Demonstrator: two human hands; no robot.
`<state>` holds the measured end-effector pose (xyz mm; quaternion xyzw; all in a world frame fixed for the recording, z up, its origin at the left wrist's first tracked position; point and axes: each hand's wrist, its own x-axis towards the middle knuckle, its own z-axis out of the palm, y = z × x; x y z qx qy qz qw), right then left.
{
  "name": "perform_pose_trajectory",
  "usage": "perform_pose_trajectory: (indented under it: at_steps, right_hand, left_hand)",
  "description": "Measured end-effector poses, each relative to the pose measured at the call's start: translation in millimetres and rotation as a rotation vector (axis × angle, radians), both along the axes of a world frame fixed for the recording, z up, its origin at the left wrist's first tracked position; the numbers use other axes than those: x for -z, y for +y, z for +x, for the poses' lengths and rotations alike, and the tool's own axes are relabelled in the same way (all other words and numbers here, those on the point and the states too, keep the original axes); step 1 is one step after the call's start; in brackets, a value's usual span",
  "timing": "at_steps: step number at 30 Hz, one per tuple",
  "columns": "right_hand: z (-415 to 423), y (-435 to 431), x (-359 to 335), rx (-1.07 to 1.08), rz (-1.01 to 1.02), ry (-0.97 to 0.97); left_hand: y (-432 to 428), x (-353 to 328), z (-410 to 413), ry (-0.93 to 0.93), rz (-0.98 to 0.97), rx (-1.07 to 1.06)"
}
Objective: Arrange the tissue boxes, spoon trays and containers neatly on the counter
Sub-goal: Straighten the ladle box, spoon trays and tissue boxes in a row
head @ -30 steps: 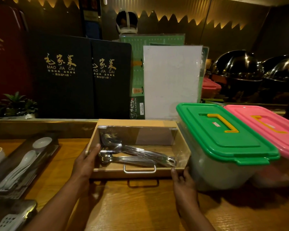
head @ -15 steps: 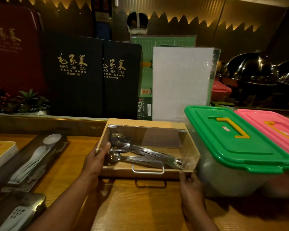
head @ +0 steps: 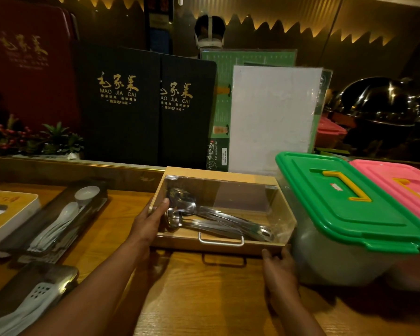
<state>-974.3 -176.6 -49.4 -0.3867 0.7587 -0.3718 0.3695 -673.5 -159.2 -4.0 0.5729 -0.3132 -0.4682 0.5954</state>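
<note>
A wooden spoon box [head: 180, 240] with a clear lid stands on the counter [head: 204, 299], holding several metal spoons [head: 216, 214]. My left hand [head: 148, 224] grips its left side, thumb over the lid's edge. My right hand [head: 279, 270] holds the front right corner, squeezed between the box and a green-lidded container [head: 337, 209]. A pink-lidded container [head: 403, 180] stands right of the green one. To the left lie a dark tray of white spoons [head: 58, 214] and a tissue box [head: 7, 214].
Another metal tray with white utensils [head: 34, 294] sits at the lower left. Black menus [head: 121, 105] and a white board [head: 272, 117] stand upright behind the box. Small plants [head: 46, 141] line the ledge; chafing dishes [head: 378, 100] are at the far right.
My view has swung a little to the left. Both hands stay on the spoon box, and the box keeps its place against the green-lidded container.
</note>
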Motion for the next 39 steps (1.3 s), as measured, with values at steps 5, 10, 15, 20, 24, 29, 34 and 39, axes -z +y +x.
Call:
perform_pose_trajectory:
  at_steps: [5, 10, 15, 20, 24, 29, 34, 39]
  right_hand:
    - [13.6, 14.5, -6.0, 0.033, -0.004, -0.055]
    - [52.2, 34.7, -4.1, -0.009, 0.018, -0.101]
    - [113.1, 81.3, 0.6, -0.31, -0.034, -0.228]
    - [177.9, 137.4, -13.3, -0.681, 0.059, -0.353]
    - [223.3, 171.0, -17.9, -0.84, 0.08, -0.32]
    - [269.7, 206.4, -24.6, -0.788, 0.041, -0.246]
    - [298.4, 241.3, -23.0, -0.653, 0.035, -0.257]
    - [314.3, 255.9, -25.8, -0.581, 0.013, -0.241]
  left_hand:
    - [8.2, -13.8, 0.6, -0.092, 0.051, 0.051]
    - [36.2, -31.5, 10.0, -0.25, 0.11, 0.043]
    - [97.8, -44.0, 51.3, -0.463, 0.128, 0.0]
    - [176.3, -47.2, 106.2, -0.627, 0.15, -0.057]
    - [222.7, -30.8, 154.5, -0.767, 0.22, -0.225]
    - [255.2, -6.6, 194.8, -0.634, 0.357, -0.188]
    - [267.5, 11.1, 197.4, -0.499, 0.284, -0.036]
    - [262.3, 12.5, 191.0, -0.424, 0.232, -0.025]
